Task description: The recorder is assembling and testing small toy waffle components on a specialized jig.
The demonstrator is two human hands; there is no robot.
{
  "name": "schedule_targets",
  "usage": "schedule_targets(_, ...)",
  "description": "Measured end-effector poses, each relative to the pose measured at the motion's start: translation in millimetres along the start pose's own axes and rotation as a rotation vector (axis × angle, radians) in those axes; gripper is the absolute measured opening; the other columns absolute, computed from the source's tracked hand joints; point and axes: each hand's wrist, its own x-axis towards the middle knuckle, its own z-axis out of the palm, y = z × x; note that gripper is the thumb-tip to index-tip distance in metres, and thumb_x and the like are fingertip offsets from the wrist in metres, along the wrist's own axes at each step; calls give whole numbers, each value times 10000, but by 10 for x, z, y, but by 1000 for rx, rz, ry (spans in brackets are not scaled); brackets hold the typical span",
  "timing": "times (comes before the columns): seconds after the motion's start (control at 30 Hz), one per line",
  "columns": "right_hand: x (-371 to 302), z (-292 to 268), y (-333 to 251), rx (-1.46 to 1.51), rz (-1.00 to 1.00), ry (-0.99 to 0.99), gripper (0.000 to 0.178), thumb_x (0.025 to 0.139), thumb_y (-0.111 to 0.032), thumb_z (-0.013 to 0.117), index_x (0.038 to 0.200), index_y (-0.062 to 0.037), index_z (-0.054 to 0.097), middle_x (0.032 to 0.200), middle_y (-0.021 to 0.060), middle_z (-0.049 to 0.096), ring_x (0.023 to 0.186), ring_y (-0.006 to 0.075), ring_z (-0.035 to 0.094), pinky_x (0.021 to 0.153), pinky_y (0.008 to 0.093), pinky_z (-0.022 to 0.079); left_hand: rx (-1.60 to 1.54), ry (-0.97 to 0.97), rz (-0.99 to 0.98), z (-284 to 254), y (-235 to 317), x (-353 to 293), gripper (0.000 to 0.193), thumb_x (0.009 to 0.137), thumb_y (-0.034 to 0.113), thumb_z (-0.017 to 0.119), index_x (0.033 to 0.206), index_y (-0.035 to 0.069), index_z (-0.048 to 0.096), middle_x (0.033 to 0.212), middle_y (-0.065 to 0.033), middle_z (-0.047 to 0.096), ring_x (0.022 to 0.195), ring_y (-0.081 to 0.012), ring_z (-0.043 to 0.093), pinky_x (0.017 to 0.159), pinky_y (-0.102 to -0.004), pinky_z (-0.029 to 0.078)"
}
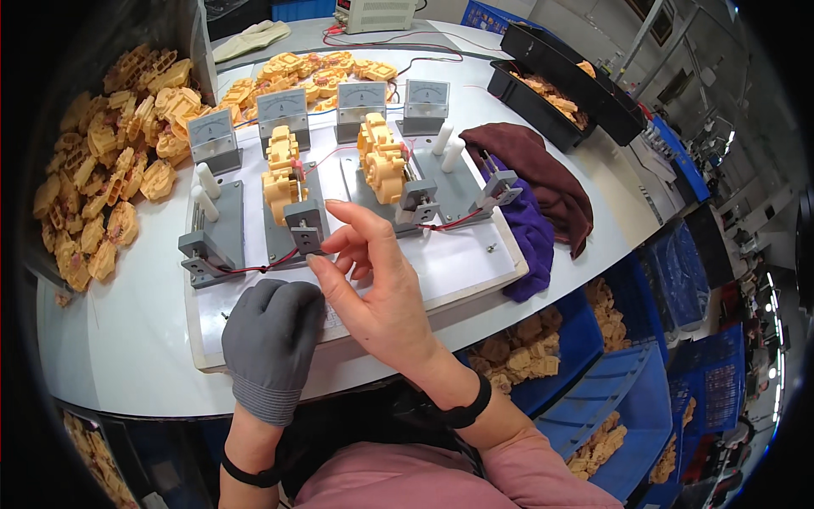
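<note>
My left hand (pixel 273 339), in a grey glove, is curled closed at the front edge of a white board (pixel 441 293); its palm side is hidden. Beside it, my bare right hand (pixel 380 297) has thumb and forefinger apart, the other fingers bent, with nothing visible between them. Its fingertips are close to a grey block (pixel 305 227) at the front of a test fixture. A yellow plastic gear housing (pixel 280 187) sits on that fixture, and another yellow gear housing (pixel 386 170) sits on the fixture to the right. Neither hand touches the housings.
Several analog meters (pixel 360 102) line the board's back. White pegs (pixel 203 202) stand on the outer fixtures. Yellow housings heap up in a bin (pixel 199 51) at left. Maroon cloth (pixel 543 170) and purple cloth (pixel 532 246) lie at right, near black trays (pixel 543 106). Blue crates (pixel 615 407) stand below.
</note>
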Motion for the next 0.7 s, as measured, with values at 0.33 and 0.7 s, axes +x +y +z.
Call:
schedule_targets(0.33, -3, -1, -30, -3, 5, 53, 520, 896, -62, 705, 1370, -85, 489, 957, 36, 572, 766, 107, 544, 668, 254, 463, -23, -15, 27, -33, 14, 11, 111, 817, 108, 717, 911, 93, 660, 815, -96, 615, 747, -308, 604, 654, -409, 480)
schedule_targets(0.7, -3, 33, -12, 31, 1, 73, 502, 901, -76, 708, 1357, -83, 499, 936, 26, 564, 756, 93, 532, 640, 239, 452, 10, -14, 75, -47, -31, -5, 128, 818, 121, 717, 930, 110, 655, 824, -66, 607, 740, -287, 600, 642, -400, 475)
